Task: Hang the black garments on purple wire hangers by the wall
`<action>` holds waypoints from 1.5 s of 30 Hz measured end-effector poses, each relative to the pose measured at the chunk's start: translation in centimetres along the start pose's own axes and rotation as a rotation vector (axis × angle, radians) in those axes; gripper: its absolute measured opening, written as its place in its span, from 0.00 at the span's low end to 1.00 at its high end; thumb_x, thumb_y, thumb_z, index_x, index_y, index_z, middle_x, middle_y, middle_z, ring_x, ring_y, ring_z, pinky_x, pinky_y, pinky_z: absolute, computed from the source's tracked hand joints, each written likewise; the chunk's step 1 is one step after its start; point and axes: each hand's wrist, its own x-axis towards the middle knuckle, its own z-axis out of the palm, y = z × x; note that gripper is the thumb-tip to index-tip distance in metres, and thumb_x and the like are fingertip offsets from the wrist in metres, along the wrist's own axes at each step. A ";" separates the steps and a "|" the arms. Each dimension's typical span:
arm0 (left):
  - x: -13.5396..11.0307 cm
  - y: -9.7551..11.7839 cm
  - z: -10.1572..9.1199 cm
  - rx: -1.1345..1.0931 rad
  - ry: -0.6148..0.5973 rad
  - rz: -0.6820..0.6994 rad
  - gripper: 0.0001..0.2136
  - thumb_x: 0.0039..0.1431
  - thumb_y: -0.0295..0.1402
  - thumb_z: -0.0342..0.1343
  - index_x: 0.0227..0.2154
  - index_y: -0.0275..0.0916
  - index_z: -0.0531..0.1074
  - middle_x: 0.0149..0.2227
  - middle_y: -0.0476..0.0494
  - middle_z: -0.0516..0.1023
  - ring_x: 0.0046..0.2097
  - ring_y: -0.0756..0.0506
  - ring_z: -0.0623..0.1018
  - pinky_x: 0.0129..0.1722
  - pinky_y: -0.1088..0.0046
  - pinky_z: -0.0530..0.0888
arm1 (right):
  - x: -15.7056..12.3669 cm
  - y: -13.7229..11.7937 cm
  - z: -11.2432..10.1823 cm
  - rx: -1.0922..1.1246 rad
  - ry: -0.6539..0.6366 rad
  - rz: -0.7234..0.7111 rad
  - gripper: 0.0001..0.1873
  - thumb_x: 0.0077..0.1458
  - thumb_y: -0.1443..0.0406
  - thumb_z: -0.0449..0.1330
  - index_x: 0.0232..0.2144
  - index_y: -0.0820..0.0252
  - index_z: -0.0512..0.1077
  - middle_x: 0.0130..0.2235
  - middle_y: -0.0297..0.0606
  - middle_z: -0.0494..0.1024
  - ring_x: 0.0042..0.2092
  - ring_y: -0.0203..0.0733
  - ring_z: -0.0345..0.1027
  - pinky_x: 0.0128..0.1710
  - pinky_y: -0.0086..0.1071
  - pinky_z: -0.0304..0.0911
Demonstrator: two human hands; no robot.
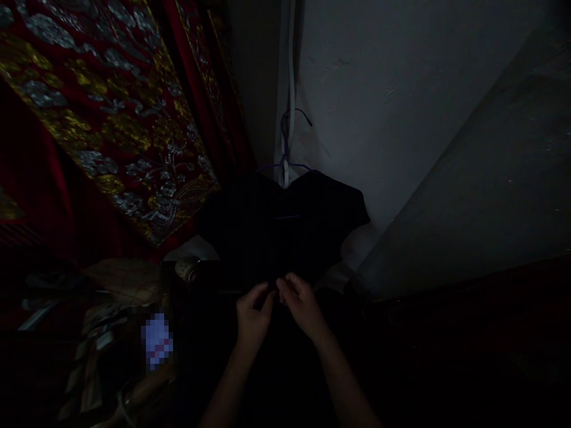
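A black short-sleeved garment (285,238) hangs on a thin purple hanger (286,161) against the wall. Both of my hands are at its front, below the neckline, with their fingertips close together. My left hand (253,309) has thumb and forefinger bent into a pinch on the dark cloth. Beside it, my right hand (300,302) pinches the cloth with its fingers curled. The scene is very dark, so the fold or fastening between the fingertips cannot be made out.
Red cloth (129,113) with gold and silver embroidery hangs at the left. A white cord (291,65) runs down the pale wall (383,95). At lower left, a person's forearm (134,395) is near a lit, blurred-out screen (156,340).
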 end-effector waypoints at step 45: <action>14.3 14.4 -6.6 -0.422 0.411 0.418 0.05 0.65 0.33 0.55 0.35 0.41 0.76 0.36 0.49 0.79 0.43 0.46 0.78 0.47 0.70 0.73 | 6.7 -5.5 -0.6 -0.002 0.111 -0.174 0.12 0.53 0.60 0.56 0.20 0.57 0.66 0.16 0.28 0.65 0.20 0.33 0.59 0.23 0.28 0.52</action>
